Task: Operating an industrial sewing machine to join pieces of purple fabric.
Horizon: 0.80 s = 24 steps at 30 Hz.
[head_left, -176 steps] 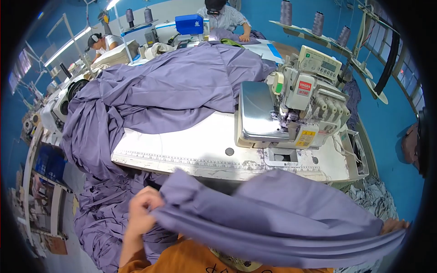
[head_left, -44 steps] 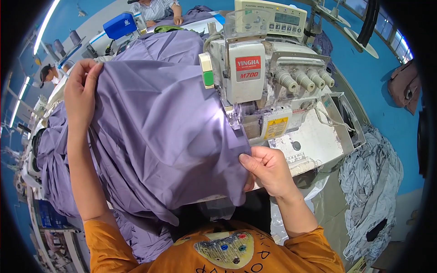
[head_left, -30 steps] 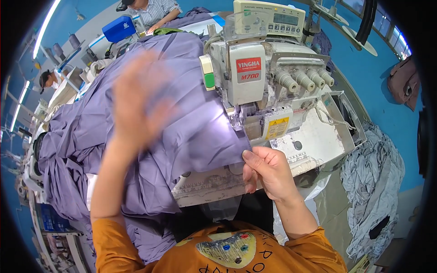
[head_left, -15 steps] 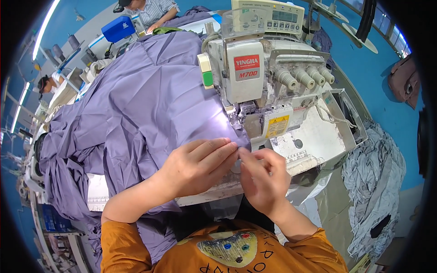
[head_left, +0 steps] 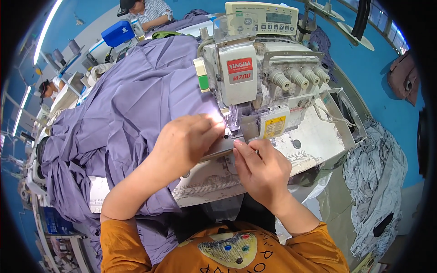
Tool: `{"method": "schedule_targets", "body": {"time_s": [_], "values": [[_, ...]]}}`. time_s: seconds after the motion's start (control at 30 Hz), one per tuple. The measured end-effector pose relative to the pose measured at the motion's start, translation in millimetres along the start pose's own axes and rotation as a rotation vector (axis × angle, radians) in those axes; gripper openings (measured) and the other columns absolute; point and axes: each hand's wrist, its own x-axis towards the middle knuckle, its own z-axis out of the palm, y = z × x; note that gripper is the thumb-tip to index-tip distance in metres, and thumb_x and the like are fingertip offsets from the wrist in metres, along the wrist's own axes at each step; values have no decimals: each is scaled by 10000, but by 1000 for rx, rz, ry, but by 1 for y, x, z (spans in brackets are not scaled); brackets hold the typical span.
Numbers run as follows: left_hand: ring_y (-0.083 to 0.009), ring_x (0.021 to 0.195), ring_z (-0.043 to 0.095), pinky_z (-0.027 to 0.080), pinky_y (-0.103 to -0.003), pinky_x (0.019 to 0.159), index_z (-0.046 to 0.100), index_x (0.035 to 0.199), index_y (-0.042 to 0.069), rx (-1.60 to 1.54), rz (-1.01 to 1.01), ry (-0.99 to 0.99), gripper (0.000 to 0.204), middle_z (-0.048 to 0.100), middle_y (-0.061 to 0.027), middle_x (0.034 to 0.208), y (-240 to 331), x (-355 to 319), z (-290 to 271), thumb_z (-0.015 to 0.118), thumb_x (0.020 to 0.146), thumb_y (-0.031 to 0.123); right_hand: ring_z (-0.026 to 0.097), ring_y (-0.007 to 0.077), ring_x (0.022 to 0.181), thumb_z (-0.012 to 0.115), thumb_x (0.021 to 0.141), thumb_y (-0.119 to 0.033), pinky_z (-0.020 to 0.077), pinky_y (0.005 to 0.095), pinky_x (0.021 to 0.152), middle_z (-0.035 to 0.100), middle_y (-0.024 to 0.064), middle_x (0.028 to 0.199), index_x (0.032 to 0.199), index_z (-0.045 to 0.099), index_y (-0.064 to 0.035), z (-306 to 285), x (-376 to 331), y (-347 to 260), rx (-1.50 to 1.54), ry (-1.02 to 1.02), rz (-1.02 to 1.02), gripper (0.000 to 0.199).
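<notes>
A large purple cloth (head_left: 136,86) lies in folds over the table left of a white overlock sewing machine (head_left: 239,86). Its right edge runs up to the lit presser foot area (head_left: 231,123). My left hand (head_left: 184,139) is closed on the cloth just left of the foot, its fingertips partly hidden in the glare. In front of the foot, my right hand (head_left: 264,170) pinches with thumb and forefinger close to the machine bed; whatever is between the fingertips is too small to make out.
A control panel (head_left: 273,18) tops the machine, with thread tension dials (head_left: 296,78) on its front. Crumpled grey cloth (head_left: 375,182) hangs at the right. Two other people work at the far left, one in a striped shirt (head_left: 154,13). A blue crate (head_left: 57,220) stands low at left.
My hands have drawn apart: the left moved left and up toward the foot, the right stayed near the front. The cloth corner between them is gone from in front of the foot.
</notes>
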Motion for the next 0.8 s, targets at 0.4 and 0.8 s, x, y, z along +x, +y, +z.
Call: {"method": "schedule_targets", "body": {"time_s": [0.4,0.8], "values": [[-263,809,652,527,-380,666,650,818,54,201,-234,110,90,658,-80,818,-61,16,19,588,778,106,674,225,702,636,814,-43,534,294,604,620,55,1253,1129,653,-60,20,68,-24,-5,-46,-80,316],[-233,945,669,539,-327,785,637,1077,45,202,-181,27,318,679,-68,1058,5,-53,-9,590,765,81,663,223,684,722,730,-19,521,289,562,667,118,1058,1086,644,-18,21,-13,-39,409,-54,-237,365]]}}
